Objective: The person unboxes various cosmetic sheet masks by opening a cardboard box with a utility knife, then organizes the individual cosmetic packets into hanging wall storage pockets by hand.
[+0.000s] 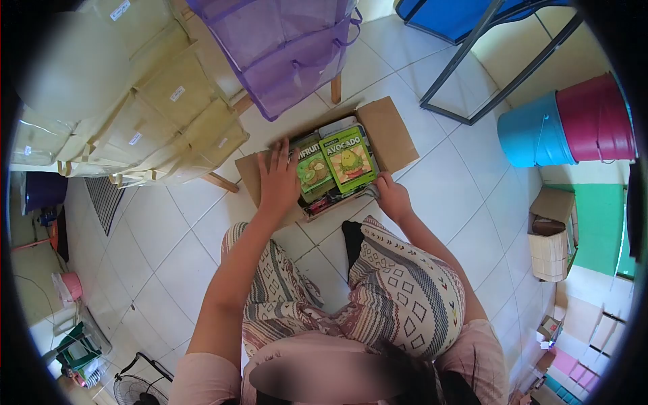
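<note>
An open cardboard box [395, 138] sits on the tiled floor in front of my knees, packed with books or thin packets. On top lie a green "AVOCADO" cover [351, 162] and a green kiwifruit cover [313, 177], the latter partly under the avocado one. My left hand [279, 179] is open, fingers spread over the box's left side and the kiwifruit cover's edge. My right hand [393, 196] is closed at the front right corner of the box, its fingertips gripping the edge beside something greyish. What lies deeper in the box is mostly hidden.
Purple [290, 61] and cream hanging organizers [162, 101] stand beyond the box and to the left. A metal-framed blue item [466, 40] is at the far right. Blue [536, 128] and magenta buckets [597, 118], plus a small carton [550, 236], line the right. A fan [138, 388] is lower left.
</note>
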Demonstrator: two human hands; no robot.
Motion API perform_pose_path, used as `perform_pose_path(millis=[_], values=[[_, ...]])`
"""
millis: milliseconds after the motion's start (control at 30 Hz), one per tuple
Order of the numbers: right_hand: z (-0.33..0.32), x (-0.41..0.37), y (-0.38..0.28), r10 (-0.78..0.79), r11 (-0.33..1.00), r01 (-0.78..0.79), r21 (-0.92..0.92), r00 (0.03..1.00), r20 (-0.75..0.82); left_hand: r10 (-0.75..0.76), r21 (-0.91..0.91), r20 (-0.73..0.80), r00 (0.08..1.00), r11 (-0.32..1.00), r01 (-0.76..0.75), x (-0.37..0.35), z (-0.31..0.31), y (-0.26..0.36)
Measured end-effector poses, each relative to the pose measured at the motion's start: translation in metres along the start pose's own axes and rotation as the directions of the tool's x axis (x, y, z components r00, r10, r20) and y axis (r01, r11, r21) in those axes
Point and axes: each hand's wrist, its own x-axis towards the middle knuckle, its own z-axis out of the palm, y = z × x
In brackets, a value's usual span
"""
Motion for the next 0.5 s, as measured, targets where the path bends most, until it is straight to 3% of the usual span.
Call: perform_pose_path(millis=[33,233,333,500], values=[[0.0,0.001,0.0,0.007,1.0,-0.007,0.007,1.0,0.003,-0.002,0.064,-0.021,1.0,0.998,0.004,0.009,-0.001,-0.005],[-0.006,0.001,-0.008,0.051,0.998,-0.053,0.038,0.998,0.047,-0.086,0.047,-0.062,0.994,0.995,0.089,0.052,0.036,-0.03],[-0.006,0.001,-0.004,0.037,0.997,-0.04,0.059,0.998,0.042,-0.142,-0.004,0.042,0.989,0.99,0.142,0.065,0.033,-0.028],[-0.01,-0.003,-0.01,0.057,0.993,-0.061,0.1,0.997,0.043,-0.084,0.017,-0.078,0.993,0.996,0.085,0.056,0.048,-0.039]])
